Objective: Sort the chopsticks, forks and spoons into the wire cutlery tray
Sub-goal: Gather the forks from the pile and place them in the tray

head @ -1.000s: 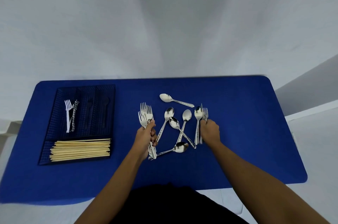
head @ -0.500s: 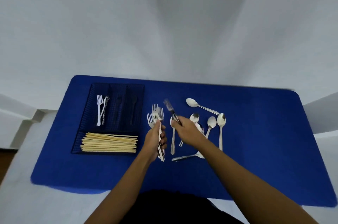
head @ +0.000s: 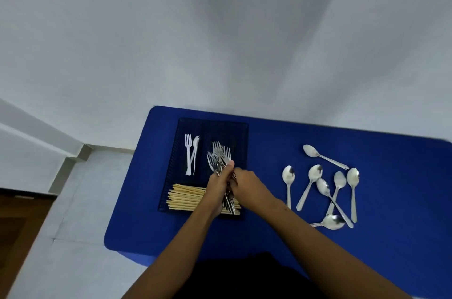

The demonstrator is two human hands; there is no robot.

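Note:
A dark wire cutlery tray [head: 181, 127] lies at the left of the blue table. Its front compartment holds a stack of wooden chopsticks [head: 186, 198]; its left rear slot holds white plastic forks [head: 190, 154]. My left hand [head: 219, 183] grips a bundle of metal forks [head: 219, 154] above the tray's middle slots, tines pointing away from me. My right hand [head: 247, 183] is closed on the same bundle's handles from the right. Several metal spoons [head: 325, 186] lie loose on the table to the right.
The blue table [head: 403, 176] ends at its left edge just beyond the tray, with grey floor and a white step [head: 73, 152] below. A pale wall stands behind the table.
Both hands have carried the forks left from the spoon pile to above the tray. My right hand's single fork has joined the bundle. The view has swung left.

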